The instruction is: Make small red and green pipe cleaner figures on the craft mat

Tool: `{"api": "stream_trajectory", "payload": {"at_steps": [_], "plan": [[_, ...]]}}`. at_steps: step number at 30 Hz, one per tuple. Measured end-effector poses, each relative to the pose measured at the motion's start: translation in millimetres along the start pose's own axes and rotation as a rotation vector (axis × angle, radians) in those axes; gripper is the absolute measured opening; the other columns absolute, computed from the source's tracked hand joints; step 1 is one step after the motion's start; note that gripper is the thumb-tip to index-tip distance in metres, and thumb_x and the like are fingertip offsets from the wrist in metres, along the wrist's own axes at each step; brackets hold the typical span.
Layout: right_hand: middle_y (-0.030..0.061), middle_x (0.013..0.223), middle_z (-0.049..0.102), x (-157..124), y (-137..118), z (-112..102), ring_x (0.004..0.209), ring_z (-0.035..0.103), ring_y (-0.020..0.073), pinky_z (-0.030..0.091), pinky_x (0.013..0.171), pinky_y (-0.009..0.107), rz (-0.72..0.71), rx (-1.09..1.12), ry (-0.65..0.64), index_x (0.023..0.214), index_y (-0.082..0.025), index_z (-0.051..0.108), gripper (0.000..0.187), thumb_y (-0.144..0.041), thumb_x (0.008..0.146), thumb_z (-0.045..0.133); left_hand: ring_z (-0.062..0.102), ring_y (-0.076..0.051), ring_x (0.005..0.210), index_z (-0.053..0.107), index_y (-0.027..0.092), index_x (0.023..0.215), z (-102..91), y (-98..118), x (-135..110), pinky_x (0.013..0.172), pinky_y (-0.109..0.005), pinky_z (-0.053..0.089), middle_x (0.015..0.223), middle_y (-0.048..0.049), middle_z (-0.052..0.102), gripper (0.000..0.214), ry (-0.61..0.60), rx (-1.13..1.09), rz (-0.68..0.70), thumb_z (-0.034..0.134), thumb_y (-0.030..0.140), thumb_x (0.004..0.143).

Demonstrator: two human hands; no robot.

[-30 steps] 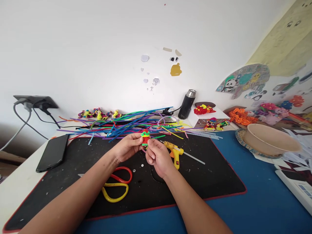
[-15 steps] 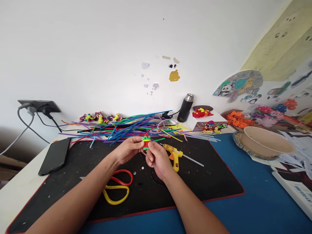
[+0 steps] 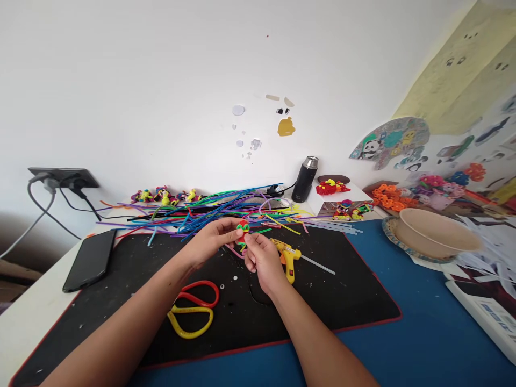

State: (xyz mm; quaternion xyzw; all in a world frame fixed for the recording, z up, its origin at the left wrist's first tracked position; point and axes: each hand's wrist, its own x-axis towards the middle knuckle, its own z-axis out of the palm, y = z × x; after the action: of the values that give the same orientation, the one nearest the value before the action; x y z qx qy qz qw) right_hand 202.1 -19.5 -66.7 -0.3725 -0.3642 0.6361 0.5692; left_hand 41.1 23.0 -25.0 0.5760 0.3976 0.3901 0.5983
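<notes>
One red-green figure [image 3: 243,228] | long axis near upright | red end up

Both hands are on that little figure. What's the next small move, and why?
Probably ease the right hand off the figure, leaving it with the left hand: both hands pinch it, so neither is free, and the glue gun lies unheld on the mat beside the right hand.

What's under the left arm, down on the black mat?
Scissors: their red and yellow handle loops poke out beside the left arm, on the black mat. The arm covers most or all of the blades, and anything else beneath it can't be seen.
</notes>
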Motion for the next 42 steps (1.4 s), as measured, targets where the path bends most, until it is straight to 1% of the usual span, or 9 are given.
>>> {"api": "stream_trajectory", "payload": {"at_steps": [4, 8, 12, 14, 16, 21, 27, 36, 42], "plan": [[-0.0119, 0.048, 0.039, 0.1, 1.4, 0.1, 0.037, 0.038, 0.0066, 0.020, 0.038, 0.021, 0.014, -0.024, 0.009, 0.078, -0.020, 0.058, 0.046, -0.059, 0.078, 0.081, 0.062, -0.020, 0.083, 0.073, 0.016, 0.110, 6.4, 2.7, -2.2, 0.072, -0.031, 0.049, 0.097, -0.0065, 0.072, 0.052, 0.046, 0.119, 0.045, 0.083, 0.056, 0.078], [-0.0118, 0.047, 0.040, 0.8, 2.8, 0.1, 0.036, 0.037, 0.0064, 0.019, 0.037, 0.021, 0.021, -0.023, -0.004, 0.079, -0.019, 0.060, 0.044, -0.058, 0.077, 0.081, 0.060, -0.018, 0.076, 0.073, 0.016, 0.106, 9.5, 4.0, -2.4, 0.070, -0.030, 0.049, 0.086, -0.0036, 0.069, 0.054, 0.073, 0.183, 0.047, 0.082, 0.059, 0.076], [-0.0118, 0.047, 0.040, 1.2, 3.1, 0.0, 0.035, 0.037, 0.0063, 0.019, 0.037, 0.021, 0.018, -0.023, -0.005, 0.078, -0.020, 0.059, 0.043, -0.057, 0.078, 0.081, 0.059, -0.018, 0.072, 0.075, 0.015, 0.099, 10.9, 6.6, -2.6, 0.068, -0.030, 0.048, 0.083, -0.0032, 0.069, 0.051, 0.076, 0.207, 0.048, 0.080, 0.061, 0.076], [-0.0118, 0.047, 0.040, 1.6, 3.3, -0.3, 0.035, 0.037, 0.0065, 0.019, 0.037, 0.021, 0.014, -0.023, -0.005, 0.078, -0.020, 0.058, 0.042, -0.056, 0.078, 0.081, 0.058, -0.018, 0.071, 0.075, 0.016, 0.093, 11.4, 6.9, -2.5, 0.068, -0.030, 0.048, 0.081, -0.0030, 0.069, 0.049, 0.071, 0.201, 0.050, 0.081, 0.061, 0.075], [-0.0118, 0.046, 0.041, 2.0, 3.4, -0.8, 0.035, 0.037, 0.0067, 0.020, 0.037, 0.021, 0.012, -0.022, -0.007, 0.078, -0.020, 0.058, 0.042, -0.056, 0.079, 0.081, 0.058, -0.018, 0.071, 0.075, 0.016, 0.090, 11.6, 6.2, -2.3, 0.068, -0.030, 0.049, 0.079, -0.0027, 0.069, 0.048, 0.070, 0.184, 0.050, 0.083, 0.060, 0.073], [-0.0120, 0.046, 0.041, 1.3, 2.1, -0.8, 0.035, 0.037, 0.0066, 0.019, 0.037, 0.021, 0.009, -0.018, -0.011, 0.080, -0.020, 0.058, 0.043, -0.056, 0.078, 0.082, 0.059, -0.019, 0.073, 0.076, 0.015, 0.092, 10.4, 3.8, -1.6, 0.071, -0.030, 0.049, 0.080, -0.0034, 0.069, 0.048, 0.066, 0.168, 0.041, 0.082, 0.060, 0.075], [-0.0126, 0.046, 0.039, 0.8, 1.3, -0.8, 0.035, 0.036, 0.0064, 0.019, 0.038, 0.021, 0.014, -0.009, -0.014, 0.079, -0.021, 0.057, 0.043, -0.056, 0.078, 0.082, 0.059, -0.019, 0.074, 0.076, 0.015, 0.089, 8.7, 2.4, -1.6, 0.072, -0.030, 0.048, 0.080, -0.0038, 0.069, 0.045, 0.057, 0.165, 0.048, 0.080, 0.059, 0.077], [-0.0131, 0.046, 0.039, 1.8, 1.7, -1.6, 0.035, 0.035, 0.0062, 0.019, 0.038, 0.021, 0.020, 0.008, -0.026, 0.081, -0.021, 0.057, 0.043, -0.055, 0.077, 0.083, 0.060, -0.020, 0.076, 0.079, 0.017, 0.090, 8.3, 6.9, -2.0, 0.073, -0.031, 0.049, 0.082, -0.0045, 0.072, 0.042, 0.058, 0.138, 0.058, 0.083, 0.056, 0.074], [-0.0134, 0.046, 0.038, 1.2, 0.2, -0.4, 0.035, 0.035, 0.0059, 0.018, 0.038, 0.020, 0.028, 0.012, -0.028, 0.081, -0.021, 0.057, 0.044, -0.055, 0.077, 0.084, 0.060, -0.019, 0.075, 0.078, 0.016, 0.090, 7.1, 3.1, -1.3, 0.074, -0.031, 0.049, 0.083, -0.0040, 0.072, 0.042, 0.057, 0.089, 0.043, 0.086, 0.054, 0.073]]}}
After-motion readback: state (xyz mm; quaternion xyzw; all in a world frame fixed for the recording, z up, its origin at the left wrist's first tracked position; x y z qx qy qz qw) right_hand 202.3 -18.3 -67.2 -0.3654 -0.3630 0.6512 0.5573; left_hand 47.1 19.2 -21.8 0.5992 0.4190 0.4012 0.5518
